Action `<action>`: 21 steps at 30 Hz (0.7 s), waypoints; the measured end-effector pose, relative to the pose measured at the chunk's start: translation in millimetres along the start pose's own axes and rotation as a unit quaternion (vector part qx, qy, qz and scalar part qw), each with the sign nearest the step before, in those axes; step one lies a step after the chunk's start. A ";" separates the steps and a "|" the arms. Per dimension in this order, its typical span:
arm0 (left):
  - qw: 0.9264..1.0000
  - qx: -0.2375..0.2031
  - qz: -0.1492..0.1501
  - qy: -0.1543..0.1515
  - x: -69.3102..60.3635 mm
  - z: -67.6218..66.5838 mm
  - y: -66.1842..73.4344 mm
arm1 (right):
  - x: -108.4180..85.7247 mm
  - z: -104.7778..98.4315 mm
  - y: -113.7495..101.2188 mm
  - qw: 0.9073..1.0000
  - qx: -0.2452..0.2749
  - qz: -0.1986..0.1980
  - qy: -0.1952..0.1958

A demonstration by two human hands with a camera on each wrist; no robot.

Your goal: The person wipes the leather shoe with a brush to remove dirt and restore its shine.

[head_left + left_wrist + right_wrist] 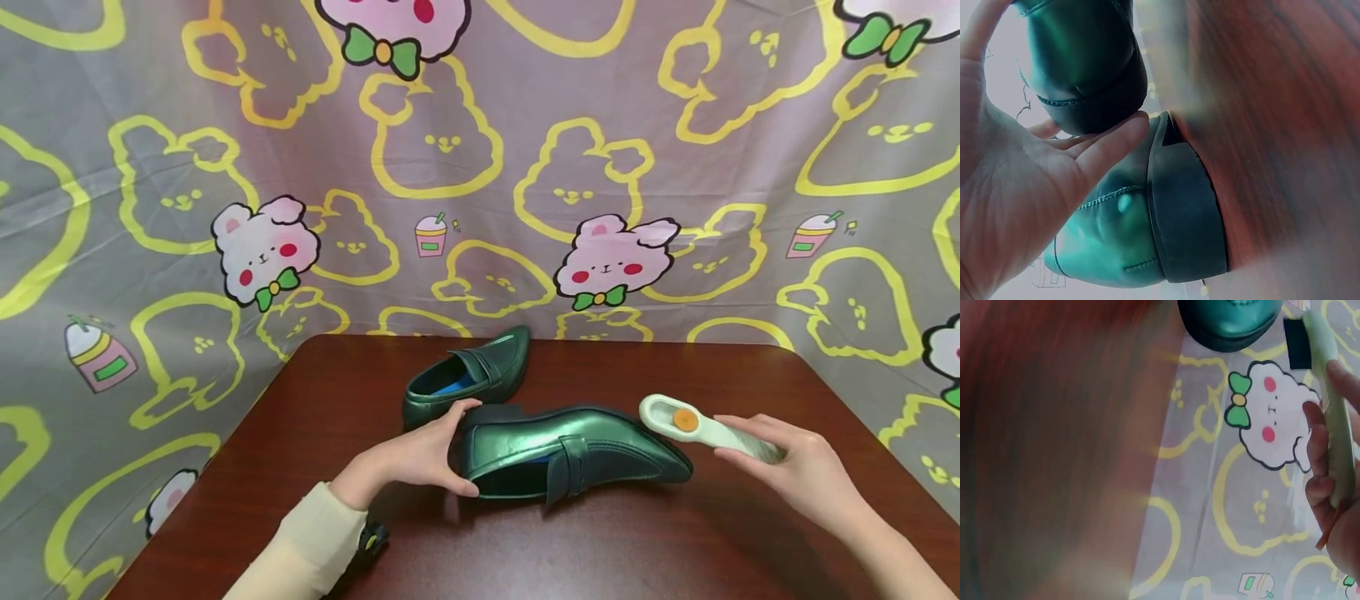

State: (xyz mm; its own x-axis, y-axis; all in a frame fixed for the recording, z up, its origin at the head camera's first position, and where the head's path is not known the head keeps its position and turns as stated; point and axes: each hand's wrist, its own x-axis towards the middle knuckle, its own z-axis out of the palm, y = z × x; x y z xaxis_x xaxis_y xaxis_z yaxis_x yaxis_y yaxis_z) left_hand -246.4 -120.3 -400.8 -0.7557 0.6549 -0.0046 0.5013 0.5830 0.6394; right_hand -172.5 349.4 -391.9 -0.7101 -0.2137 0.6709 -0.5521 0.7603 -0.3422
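A dark green loafer [525, 454] is tilted on its side, its opening facing me and its toe pointing right. My left hand [412, 454] grips it at the heel, with the thumb and fingers on opposite sides, as the left wrist view shows from behind the heel [1100, 100]. The matching loafer [468, 375] stands on its sole just behind, with a blue insole. My right hand [795, 467] holds a brush [690, 421] with a pale green handle and an orange button. Its black bristles [1297, 344] show in the right wrist view, close to the toe.
Both shoes are over a reddish-brown wooden table [600, 542]. A grey cloth [480, 167] with cartoon bears hangs behind and around it. By the left cuff, a small black object [372, 537] is partly hidden under the sleeve.
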 end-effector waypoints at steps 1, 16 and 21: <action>1.000 0.002 -0.002 -0.001 -0.2 0.1 0.0 | -1.8 -0.4 -1.1 1.000 0.011 -0.002 -0.008; 1.000 0.002 -0.010 -0.003 0.1 1.7 -0.3 | -17.5 -9.4 15.2 1.000 0.016 -0.016 0.006; 1.000 0.004 -0.017 -0.006 -1.1 1.3 -0.3 | -19.8 -11.1 5.5 0.999 0.042 -0.009 -0.015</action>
State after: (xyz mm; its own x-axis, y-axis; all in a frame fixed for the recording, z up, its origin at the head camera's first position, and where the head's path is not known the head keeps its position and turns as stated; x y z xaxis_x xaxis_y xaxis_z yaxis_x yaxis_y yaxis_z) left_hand -245.2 -120.5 -402.0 -0.7681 0.6394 -0.0354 0.4785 0.6097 0.6319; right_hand -156.6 364.6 -399.7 -0.7113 -0.2459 0.6585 -0.5988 0.7026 -0.3844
